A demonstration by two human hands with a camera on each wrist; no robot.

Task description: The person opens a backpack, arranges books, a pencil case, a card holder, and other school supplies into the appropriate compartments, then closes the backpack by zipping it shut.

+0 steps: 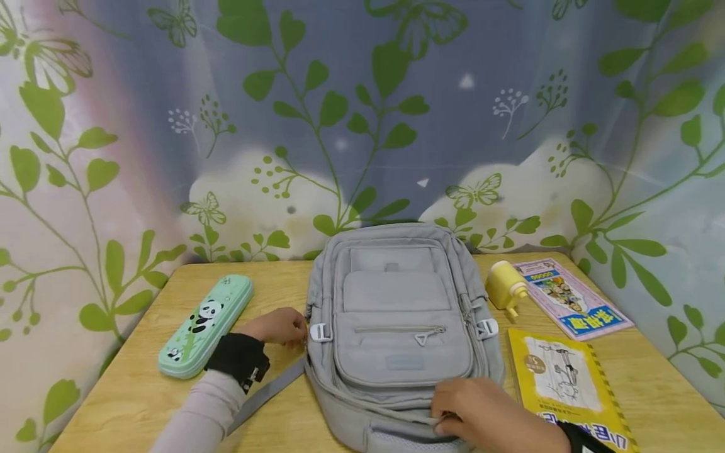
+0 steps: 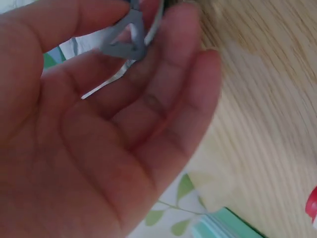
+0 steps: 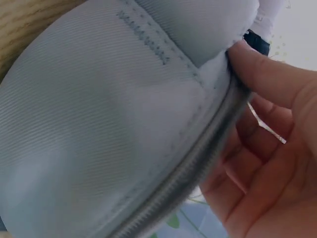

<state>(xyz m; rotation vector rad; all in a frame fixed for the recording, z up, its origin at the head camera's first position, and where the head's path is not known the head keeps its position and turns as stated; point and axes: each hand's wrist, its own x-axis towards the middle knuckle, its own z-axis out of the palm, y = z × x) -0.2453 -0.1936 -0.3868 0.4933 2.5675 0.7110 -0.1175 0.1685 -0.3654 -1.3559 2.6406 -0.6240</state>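
Nearest me, at the near right of the grey backpack [image 1: 404, 340], my right hand [image 1: 484, 409] pinches the fabric edge beside a run of zipper teeth [image 3: 166, 196], thumb on one side and fingers bent behind. I take this hold to be a steadying one, since soft cloth would give under a pull. Whether the zipper is open there, I cannot tell.

Just right of the bag lies a yellow book [image 1: 566, 384], cover up. On the near left a grey strap [image 1: 269, 390] trails out across the wooden table [image 1: 113, 402].

A little farther, at the bag's left side by a white buckle [image 1: 321, 332], my left hand [image 1: 277, 326] has a triangular zipper pull [image 2: 119, 51] between thumb and forefinger; a small tab like that suits a fingertip pinch better than a whole fist.

The bag lies on its back in the middle of the table, front pocket up, which I judge leaves both sides within reach. Left of it sits a green panda case [image 1: 206, 327], well apart from the bag.

Far right, a yellow bottle [image 1: 504, 286] stands just beside a pink booklet [image 1: 572, 299]. Behind everything hangs a leaf-patterned cloth [image 1: 351, 126].
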